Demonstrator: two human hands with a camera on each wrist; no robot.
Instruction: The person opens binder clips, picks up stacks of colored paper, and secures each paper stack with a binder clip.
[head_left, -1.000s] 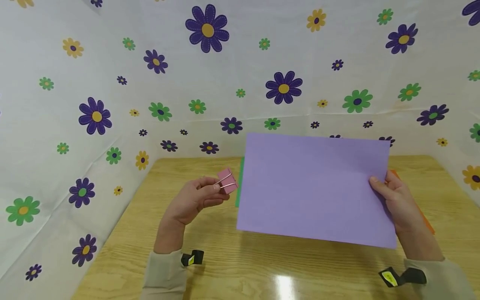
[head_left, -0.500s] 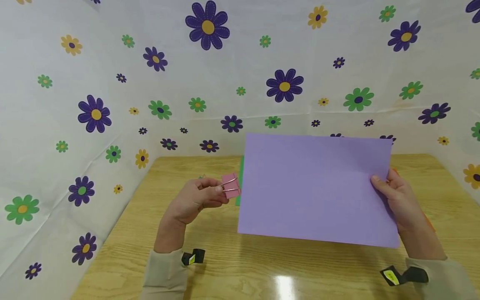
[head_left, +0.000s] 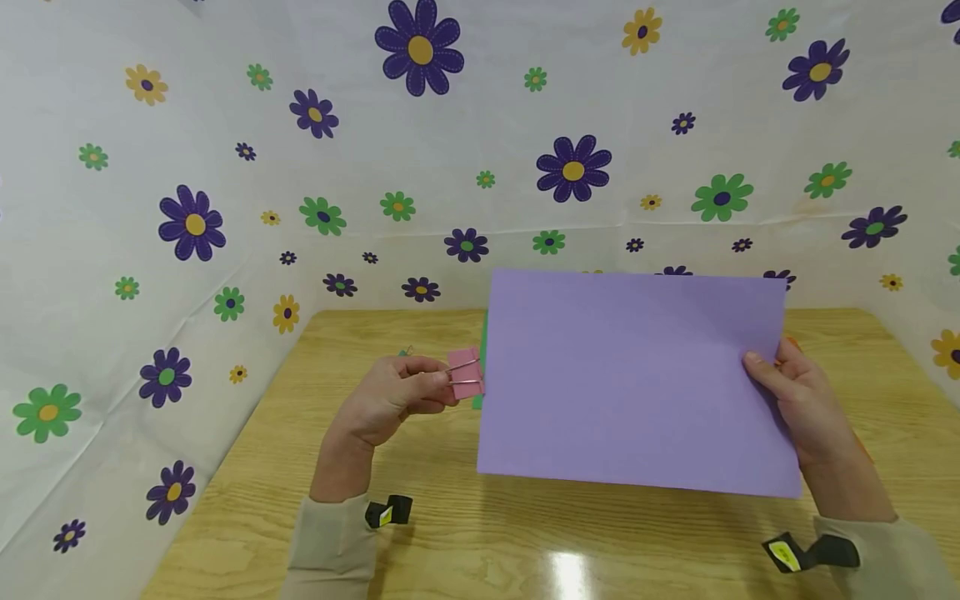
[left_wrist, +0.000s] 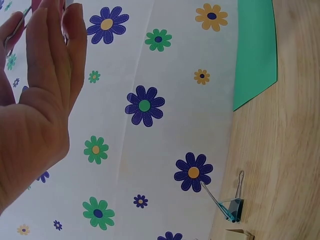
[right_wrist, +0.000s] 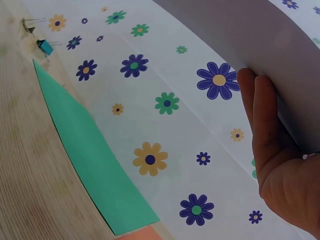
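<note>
In the head view my left hand (head_left: 390, 396) pinches a pink binder clip (head_left: 466, 375) by its wire handles. The clip's right side meets the left edge of a sheet of purple paper (head_left: 633, 383); I cannot tell whether it bites the paper. My right hand (head_left: 802, 404) grips the sheet's right edge, thumb on the front and fingers behind. The sheet is held up off the table, tilted towards me. From the right wrist view, the fingers (right_wrist: 265, 115) lie along the sheet's shaded back (right_wrist: 260, 45).
Behind the purple sheet, green paper (left_wrist: 257, 50) lies on the wooden table (head_left: 247, 500), with orange paper (right_wrist: 145, 234) beside it. A teal binder clip (left_wrist: 236, 210) and a tan one (right_wrist: 28, 27) sit at the back left. Flowered cloth (head_left: 375, 150) encloses the table.
My left hand has turned the pink clip level and brought it rightward to the purple sheet's left edge. The right hand and the sheet have barely shifted.
</note>
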